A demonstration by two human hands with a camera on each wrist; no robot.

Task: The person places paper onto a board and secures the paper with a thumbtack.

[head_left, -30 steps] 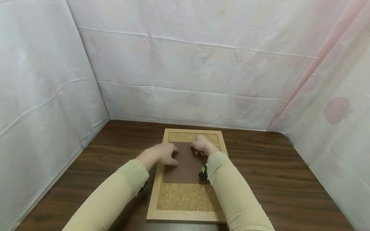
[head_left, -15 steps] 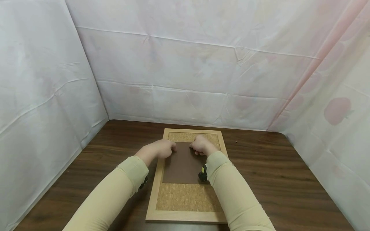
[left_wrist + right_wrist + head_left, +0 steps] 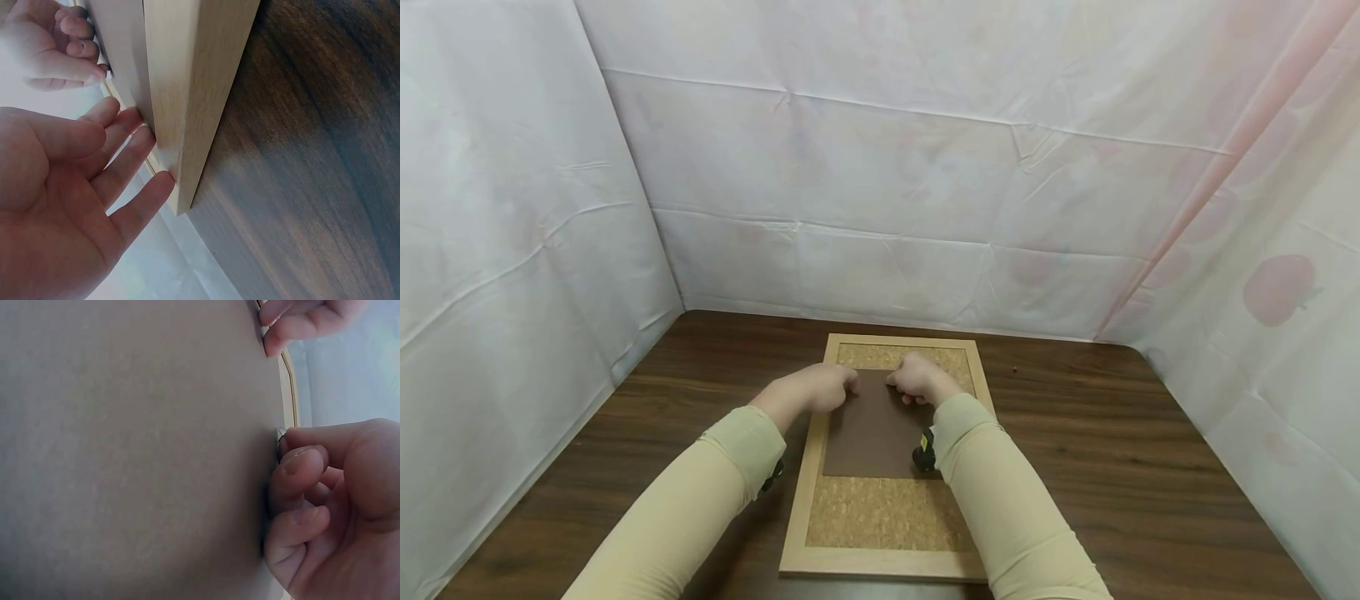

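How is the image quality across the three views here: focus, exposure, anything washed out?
Head view: sharp and evenly lit, cork board and brown sheet clear. Left wrist view: board frame and left hand soft, upper left overexposed. Right wrist view: sheet fills the frame, hazy and pale; right hand slightly blurred.

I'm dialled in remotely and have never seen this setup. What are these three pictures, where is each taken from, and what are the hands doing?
No machine here: a person works with bare hands. The wide picture comes from a head camera; the close-ups come from cameras on each wrist. On the dark wooden table lies a cork board in a pale wooden frame, with a brown sheet on it. The left hand rests open at the sheet's far left corner. The right hand pinches something small, perhaps a pin, at the sheet's far edge.
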